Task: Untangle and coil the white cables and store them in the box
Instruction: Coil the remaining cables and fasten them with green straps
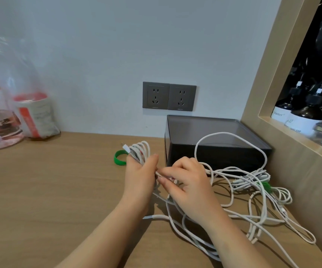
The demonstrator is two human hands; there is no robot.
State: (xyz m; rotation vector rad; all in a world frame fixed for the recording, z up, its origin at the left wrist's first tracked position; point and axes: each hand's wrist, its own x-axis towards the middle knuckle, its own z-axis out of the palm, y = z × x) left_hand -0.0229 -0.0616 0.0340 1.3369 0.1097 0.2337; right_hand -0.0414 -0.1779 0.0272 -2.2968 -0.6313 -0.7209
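My left hand (pixel 139 175) holds a coil of white cable (pixel 139 150) wound around its fingers, a white plug sticking out at the top left. My right hand (pixel 187 182) pinches a strand of the same cable just right of the left thumb. A loose tangle of white cables (pixel 252 192) spreads over the wooden table to the right and in front, with one loop arching over the dark box (pixel 210 130). The box stands against the wall behind my hands. A bundle in the tangle carries a green tie (pixel 265 185).
A green band (pixel 120 157) lies on the table left of the coil. Two grey wall sockets (pixel 168 96) sit above the box. A plastic bag with containers (pixel 11 105) stands at the far left. A wooden shelf niche with dark bottles (pixel 303 111) borders the right side.
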